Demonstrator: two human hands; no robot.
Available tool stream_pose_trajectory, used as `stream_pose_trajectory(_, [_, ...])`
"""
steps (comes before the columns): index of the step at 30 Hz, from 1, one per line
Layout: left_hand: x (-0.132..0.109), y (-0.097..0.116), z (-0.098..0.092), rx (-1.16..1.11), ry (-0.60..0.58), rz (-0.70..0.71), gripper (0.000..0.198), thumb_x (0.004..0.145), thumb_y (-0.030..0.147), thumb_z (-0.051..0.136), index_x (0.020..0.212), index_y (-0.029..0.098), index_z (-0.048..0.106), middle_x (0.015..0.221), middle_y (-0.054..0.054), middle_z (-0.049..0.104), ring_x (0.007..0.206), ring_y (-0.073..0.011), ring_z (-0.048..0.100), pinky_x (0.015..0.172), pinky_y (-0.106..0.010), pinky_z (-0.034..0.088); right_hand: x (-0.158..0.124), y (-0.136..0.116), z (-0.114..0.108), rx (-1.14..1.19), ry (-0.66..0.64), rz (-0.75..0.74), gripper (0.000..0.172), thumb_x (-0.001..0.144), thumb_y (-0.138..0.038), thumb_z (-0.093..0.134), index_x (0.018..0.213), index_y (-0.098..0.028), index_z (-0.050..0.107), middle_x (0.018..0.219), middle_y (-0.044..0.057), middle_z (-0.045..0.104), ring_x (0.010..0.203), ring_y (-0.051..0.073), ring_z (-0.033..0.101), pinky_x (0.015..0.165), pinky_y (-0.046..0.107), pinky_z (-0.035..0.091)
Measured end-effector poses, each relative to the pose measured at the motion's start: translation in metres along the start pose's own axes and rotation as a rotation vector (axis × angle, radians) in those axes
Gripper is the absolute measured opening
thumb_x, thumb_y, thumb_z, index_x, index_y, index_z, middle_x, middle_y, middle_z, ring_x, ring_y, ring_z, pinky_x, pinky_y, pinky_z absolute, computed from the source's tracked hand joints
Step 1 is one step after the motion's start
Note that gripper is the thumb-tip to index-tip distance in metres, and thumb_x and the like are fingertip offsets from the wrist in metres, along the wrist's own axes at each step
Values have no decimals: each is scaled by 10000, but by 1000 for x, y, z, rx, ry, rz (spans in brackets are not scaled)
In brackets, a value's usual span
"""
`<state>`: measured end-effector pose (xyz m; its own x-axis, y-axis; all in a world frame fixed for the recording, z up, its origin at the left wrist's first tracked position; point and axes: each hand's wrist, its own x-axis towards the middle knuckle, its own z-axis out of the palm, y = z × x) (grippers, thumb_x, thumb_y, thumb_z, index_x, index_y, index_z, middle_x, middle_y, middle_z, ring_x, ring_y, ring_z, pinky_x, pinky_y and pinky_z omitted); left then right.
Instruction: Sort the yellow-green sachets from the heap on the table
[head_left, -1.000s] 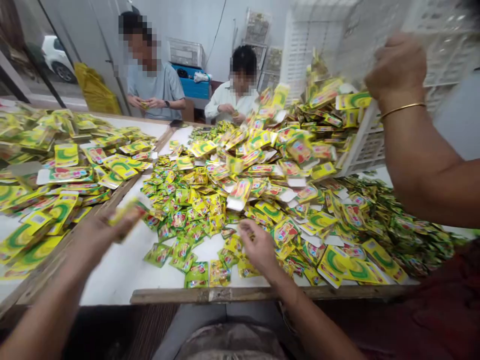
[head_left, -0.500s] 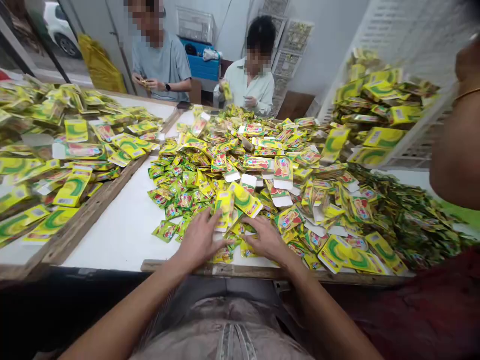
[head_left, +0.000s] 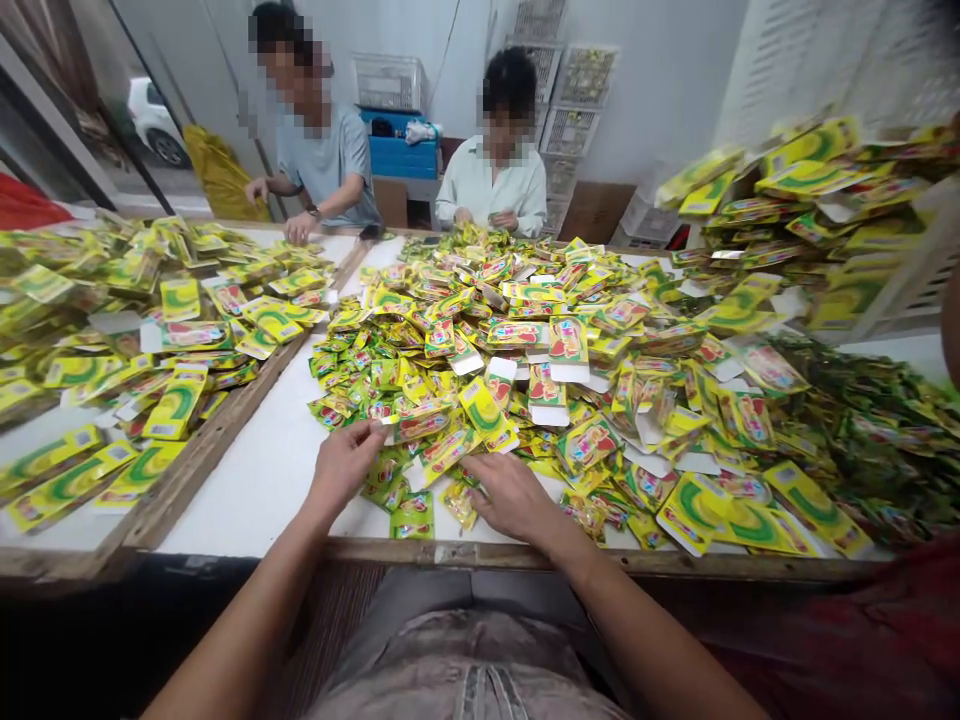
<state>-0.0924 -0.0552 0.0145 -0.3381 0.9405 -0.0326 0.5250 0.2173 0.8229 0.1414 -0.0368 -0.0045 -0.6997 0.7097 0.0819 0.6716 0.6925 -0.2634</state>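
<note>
My left hand is closed in a pinch at the left end of a flat yellow-green carton with red print. My right hand is low over the table, thumb and fingers apart. Its fingertips are beside another yellow carton, and its thumb is by a small shiny yellow sachet. Under and between the hands lie several green sachets. A yellow carton with a green curve leans on the heap just beyond.
Cartons are heaped ahead, and more fill the left section behind a wooden divider. Dark green sachets pile up at right. Cartons spill from a white crate. Two people work opposite; someone in red is at right.
My left hand has moved left and pinches a carton's end; my right hand has drawn slightly nearer. At right, cartons have tumbled from the crate onto the heap.
</note>
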Motion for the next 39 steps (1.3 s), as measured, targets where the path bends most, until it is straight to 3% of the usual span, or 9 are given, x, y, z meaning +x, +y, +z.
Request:
stream_pose_trajectory(4, [-1,-6,-10,-294,-8,-69,299,617,454,642,610,162,581,526,21,548,534,-150,513,508,-237,379,9,5,6,182,235,132,366,774,-79,420,1094,-175,570,976,92,640,909,202,578,809,306,427])
stream_pose_trajectory(7, [1,-1,-22,-465,-3,-29,303,578,426,695,639,153,581,603,9,578,588,-147,525,562,-244,407,13,13,9,530,420,336,262,821,-215,444,1052,-188,564,950,72,638,832,196,591,742,309,462])
stream_pose_trajectory(11, [5,16,-49,-521,35,73,225,564,326,713,609,160,568,590,31,553,582,-120,499,568,-221,392,14,19,9,1032,364,428,216,777,-384,529,853,-185,562,755,17,603,652,161,584,631,296,480])
stream_pose_trajectory(14, [9,32,-60,-549,-17,123,213,545,265,723,619,166,549,583,43,540,559,-108,498,538,-208,388,13,16,10,1181,362,467,258,706,-424,605,768,-177,560,711,6,593,626,146,556,607,282,471])
stream_pose_trajectory(18, [19,37,-40,-453,-235,95,235,567,304,720,665,152,571,584,31,556,531,-111,506,501,-212,388,13,10,13,1223,387,544,328,641,-473,666,724,-177,554,666,-2,590,598,143,543,591,280,464])
stream_pose_trajectory(25, [19,5,23,-452,-261,-34,397,629,440,698,868,143,586,649,-4,618,560,-134,551,506,-225,397,7,12,-2,1099,702,549,339,687,-481,671,822,-182,586,738,26,623,661,171,586,646,306,486])
stream_pose_trajectory(33, [7,15,35,-633,-378,74,315,569,315,779,752,135,597,654,-4,614,577,-106,555,557,-214,422,4,-10,-20,892,273,212,149,685,-319,699,728,-189,642,982,61,647,967,221,556,885,355,410])
stream_pose_trajectory(36, [-3,18,39,-749,-352,5,371,619,367,755,865,137,598,668,-6,633,582,-106,572,569,-215,434,-1,-14,-11,947,266,292,166,736,-351,645,736,-187,626,780,24,639,777,181,568,740,310,446])
stream_pose_trajectory(39, [-20,20,46,-831,-385,-98,583,596,373,778,1076,152,530,754,-26,671,654,-144,623,635,-258,475,-5,-13,-2,1209,392,372,207,763,-391,621,819,-191,611,766,6,639,735,156,573,697,274,453])
